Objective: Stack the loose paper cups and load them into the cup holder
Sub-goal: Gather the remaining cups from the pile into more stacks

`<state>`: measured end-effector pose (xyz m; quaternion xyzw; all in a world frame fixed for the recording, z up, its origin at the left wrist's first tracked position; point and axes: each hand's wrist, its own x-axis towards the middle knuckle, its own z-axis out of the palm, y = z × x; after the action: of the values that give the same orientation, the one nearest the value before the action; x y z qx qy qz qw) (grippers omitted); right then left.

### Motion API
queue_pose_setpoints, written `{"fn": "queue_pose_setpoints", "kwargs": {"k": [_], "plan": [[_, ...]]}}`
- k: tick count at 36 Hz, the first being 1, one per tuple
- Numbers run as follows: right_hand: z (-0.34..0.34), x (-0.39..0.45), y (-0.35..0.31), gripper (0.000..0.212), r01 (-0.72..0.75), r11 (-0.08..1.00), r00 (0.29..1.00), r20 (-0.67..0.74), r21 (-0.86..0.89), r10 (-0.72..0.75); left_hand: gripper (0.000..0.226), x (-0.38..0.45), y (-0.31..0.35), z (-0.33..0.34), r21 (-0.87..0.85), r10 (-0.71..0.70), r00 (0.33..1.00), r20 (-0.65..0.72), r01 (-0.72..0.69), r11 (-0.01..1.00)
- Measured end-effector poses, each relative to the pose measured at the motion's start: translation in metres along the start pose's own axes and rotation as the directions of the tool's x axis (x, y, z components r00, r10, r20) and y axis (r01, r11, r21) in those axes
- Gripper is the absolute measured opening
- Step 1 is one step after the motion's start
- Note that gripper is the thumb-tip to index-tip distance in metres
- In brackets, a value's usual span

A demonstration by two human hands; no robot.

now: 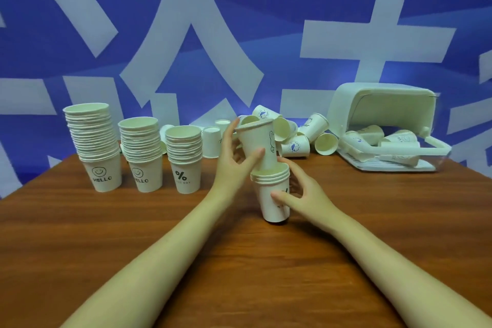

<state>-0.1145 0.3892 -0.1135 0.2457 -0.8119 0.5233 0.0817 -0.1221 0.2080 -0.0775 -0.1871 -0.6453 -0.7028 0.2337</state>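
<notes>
- Head view: my left hand (pixel 234 157) grips a single paper cup (pixel 259 145), tilted, its base entering the short stack (pixel 273 189) that my right hand (pixel 298 198) holds upright on the wooden table (pixel 106 234).
- Three finished stacks (pixel 94 146) stand at left; loose cups (pixel 295 133) lie heaped at the back beside the tipped white cup holder (pixel 383 112), more cups spilling from it.
- I judge these cups light and thin-walled, easily crushed: hold at mid-wall with a gentle pinch, keep off the rolled rim, and steady the stack low so it does not topple.
</notes>
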Motion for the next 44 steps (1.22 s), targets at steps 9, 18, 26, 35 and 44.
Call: {"fn": "queue_pose_setpoints", "kwargs": {"k": [9, 18, 26, 35, 44], "plan": [[-0.007, -0.001, 0.003, 0.054, 0.004, 0.992, 0.997, -0.076, 0.123, 0.006, 0.071, -0.015, -0.017, 0.011, 0.051, -0.021, 0.995, 0.102, 0.015, 0.999], [-0.005, 0.002, 0.012, 0.051, -0.016, 0.983, 0.987, -0.157, 0.182, 0.045, 0.038, -0.023, -0.036, 0.010, 0.136, -0.144, 0.972, 0.184, 0.120, 0.983], [-0.005, 0.013, 0.021, 0.044, -0.073, 0.992, 0.975, -0.202, 0.103, 0.093, 0.058, -0.018, -0.045, 0.006, 0.209, -0.039, 0.995, 0.094, 0.018, 0.978], [-0.035, 0.116, 0.035, 0.062, -0.140, 0.796, 0.946, -0.318, -0.589, -0.069, 0.064, 0.007, -0.062, -0.020, 0.254, -0.075, 0.997, 0.009, 0.071, 0.965], [-0.027, 0.196, 0.069, 0.099, -0.143, 0.385, 0.976, -0.194, -0.912, -0.098, 0.064, 0.016, -0.079, -0.027, 0.078, -0.120, 0.992, -0.024, 0.122, 0.989]]}}
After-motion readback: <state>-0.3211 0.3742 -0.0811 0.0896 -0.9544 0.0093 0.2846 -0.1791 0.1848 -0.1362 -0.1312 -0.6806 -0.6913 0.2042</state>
